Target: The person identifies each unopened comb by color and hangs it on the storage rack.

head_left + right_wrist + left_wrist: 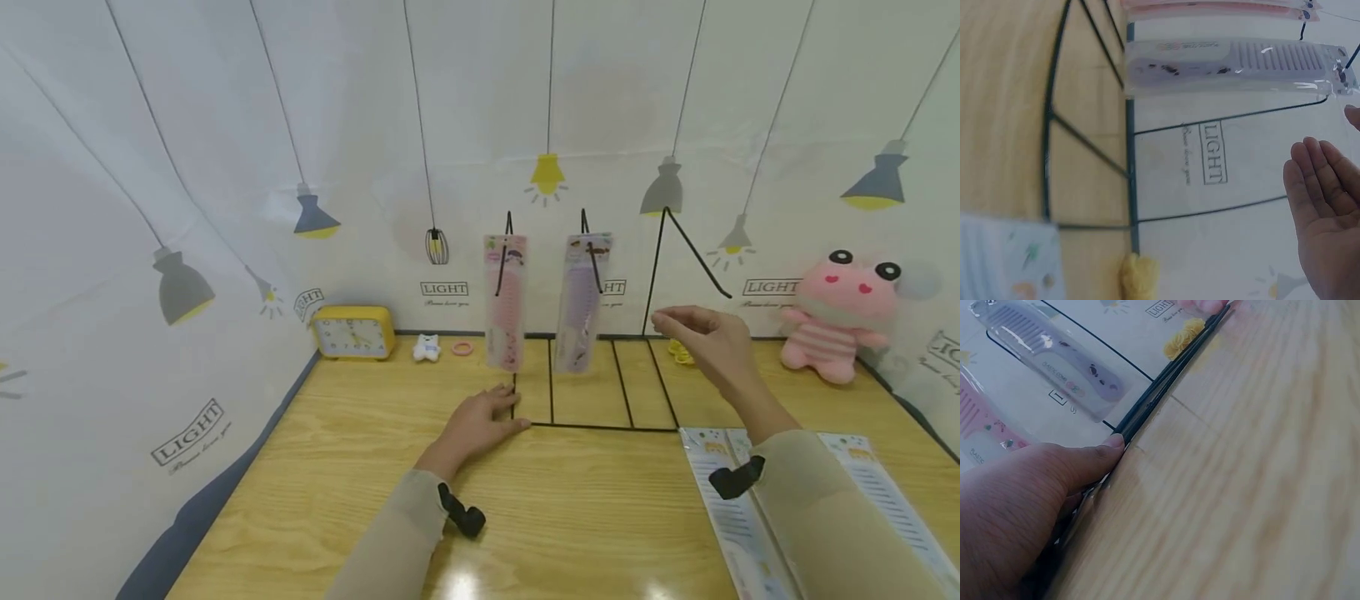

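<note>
"LIGHT" on backdrop (480, 167), numerals on clock (352, 332)

A clock (353, 333), plush toy (838, 321) and lamp-print backdrop (480, 125) suggest a home.

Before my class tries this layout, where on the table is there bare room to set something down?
Bare table lies before the black rack, between the left sleeve and the flat packs; more lies between the yellow clock and the left sleeve. Crowded: the back edge, with clock, white toy, pink ring and pink plush; the right front, covered by packs.
</note>
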`<control>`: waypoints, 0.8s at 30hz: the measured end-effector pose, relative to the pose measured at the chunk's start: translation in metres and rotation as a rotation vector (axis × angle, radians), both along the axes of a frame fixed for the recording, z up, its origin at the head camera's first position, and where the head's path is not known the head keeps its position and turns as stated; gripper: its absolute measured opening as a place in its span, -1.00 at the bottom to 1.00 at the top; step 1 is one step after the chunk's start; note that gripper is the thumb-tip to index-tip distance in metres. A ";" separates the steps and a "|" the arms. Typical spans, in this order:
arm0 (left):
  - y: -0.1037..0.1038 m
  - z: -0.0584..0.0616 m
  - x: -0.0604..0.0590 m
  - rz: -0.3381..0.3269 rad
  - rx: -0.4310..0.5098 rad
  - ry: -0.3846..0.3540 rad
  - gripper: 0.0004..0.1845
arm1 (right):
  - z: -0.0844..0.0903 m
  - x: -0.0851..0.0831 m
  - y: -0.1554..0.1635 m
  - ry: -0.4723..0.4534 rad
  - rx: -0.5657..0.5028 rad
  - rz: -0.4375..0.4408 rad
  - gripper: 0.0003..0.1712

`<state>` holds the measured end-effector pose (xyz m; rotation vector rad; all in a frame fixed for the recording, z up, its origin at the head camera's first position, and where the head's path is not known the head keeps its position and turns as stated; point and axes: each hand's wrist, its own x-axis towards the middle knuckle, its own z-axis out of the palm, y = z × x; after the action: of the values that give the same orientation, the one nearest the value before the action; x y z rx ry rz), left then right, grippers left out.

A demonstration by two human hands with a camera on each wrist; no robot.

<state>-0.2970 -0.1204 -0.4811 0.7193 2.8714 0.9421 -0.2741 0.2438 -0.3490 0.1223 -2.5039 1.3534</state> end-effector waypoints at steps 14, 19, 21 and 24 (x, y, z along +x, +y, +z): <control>0.002 0.002 0.003 0.002 0.032 -0.034 -0.26 | -0.061 0.056 0.068 -0.142 0.126 0.100 -0.42; 0.002 0.001 0.002 0.007 0.025 -0.018 -0.26 | -0.093 0.062 0.086 -0.139 0.137 0.087 -0.44; 0.001 0.000 0.001 0.010 0.024 -0.011 -0.26 | -0.103 0.061 0.090 -0.112 0.159 0.089 -0.47; 0.000 0.000 0.001 0.008 0.021 -0.014 -0.27 | -0.114 0.060 0.092 -0.076 0.214 0.108 -0.51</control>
<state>-0.2964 -0.1206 -0.4816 0.7000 2.8585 0.9751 -0.2145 0.3363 -0.4629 0.2592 -2.7373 1.1440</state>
